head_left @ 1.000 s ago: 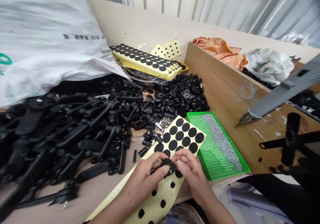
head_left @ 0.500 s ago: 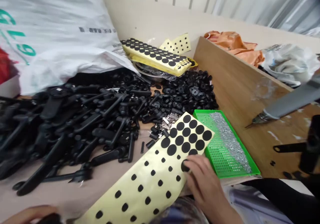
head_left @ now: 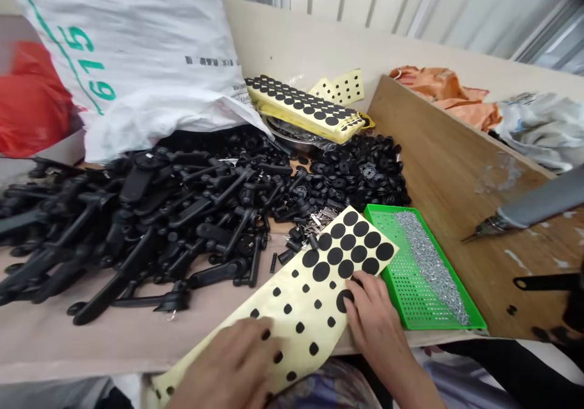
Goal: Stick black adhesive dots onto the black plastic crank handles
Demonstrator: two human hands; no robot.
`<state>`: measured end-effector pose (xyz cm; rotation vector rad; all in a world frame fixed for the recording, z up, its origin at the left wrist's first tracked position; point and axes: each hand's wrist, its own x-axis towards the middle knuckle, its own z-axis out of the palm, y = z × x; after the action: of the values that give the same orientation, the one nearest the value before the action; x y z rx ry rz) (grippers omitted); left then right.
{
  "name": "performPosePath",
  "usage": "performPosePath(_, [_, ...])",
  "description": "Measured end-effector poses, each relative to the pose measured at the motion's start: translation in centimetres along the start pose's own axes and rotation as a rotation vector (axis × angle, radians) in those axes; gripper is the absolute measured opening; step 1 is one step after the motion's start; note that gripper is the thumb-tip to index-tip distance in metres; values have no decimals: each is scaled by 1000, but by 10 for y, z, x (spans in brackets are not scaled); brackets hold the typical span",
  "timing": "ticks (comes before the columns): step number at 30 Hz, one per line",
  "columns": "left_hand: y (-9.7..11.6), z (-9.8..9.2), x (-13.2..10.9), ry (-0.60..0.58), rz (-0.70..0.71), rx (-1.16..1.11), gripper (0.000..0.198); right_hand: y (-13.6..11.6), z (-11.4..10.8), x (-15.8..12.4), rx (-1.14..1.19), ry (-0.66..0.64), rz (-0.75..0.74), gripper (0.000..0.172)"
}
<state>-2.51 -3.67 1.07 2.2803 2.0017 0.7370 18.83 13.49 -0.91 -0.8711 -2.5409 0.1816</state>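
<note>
A cream backing sheet [head_left: 314,327] lies slantwise across the near table edge, dotted with black round adhesive pads. My right hand [head_left: 371,314] is at the sheet's right edge, its fingertips against a black round pad [head_left: 344,300]. Whether that pad has come off the sheet is hard to tell. My left hand [head_left: 228,360] lies over the sheet's lower left part, fingers spread near several small pads, holding nothing.
A pile of black plastic levers [head_left: 137,232] fills the left, beside black round discs [head_left: 356,174]. A green perforated tray [head_left: 378,214] holds silver fasteners. Behind stand a white sack [head_left: 137,62] and stacked pad sheets [head_left: 303,108]. A grey power screwdriver [head_left: 538,199] lies over a wooden board [head_left: 438,147].
My left hand has come back from the lower left corner onto the sheet, and my hands are no longer together at one pad. The whole scene has shifted rightward in view.
</note>
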Motion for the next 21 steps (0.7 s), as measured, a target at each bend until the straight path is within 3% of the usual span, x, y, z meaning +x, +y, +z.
performPosePath(1, [9,7,13,-32,97,5,29,2,0,0,-1,-1,4,20])
performPosePath(2, [17,15,27,-136,118,14,28,3,1,0,8,-4,7,17])
performPosePath(5, [38,36,63,-214,129,43,29,5,1,-2,59,-21,7,13])
performPosePath(8, [45,51,84,-292,103,97,35,5,-2,-3,108,-43,24,12])
performPosePath(12, [45,58,93,-338,64,142,37,6,-6,-2,124,-38,41,13])
performPosePath(21, [46,66,90,-257,69,203,39,5,-10,9,95,-90,12,18])
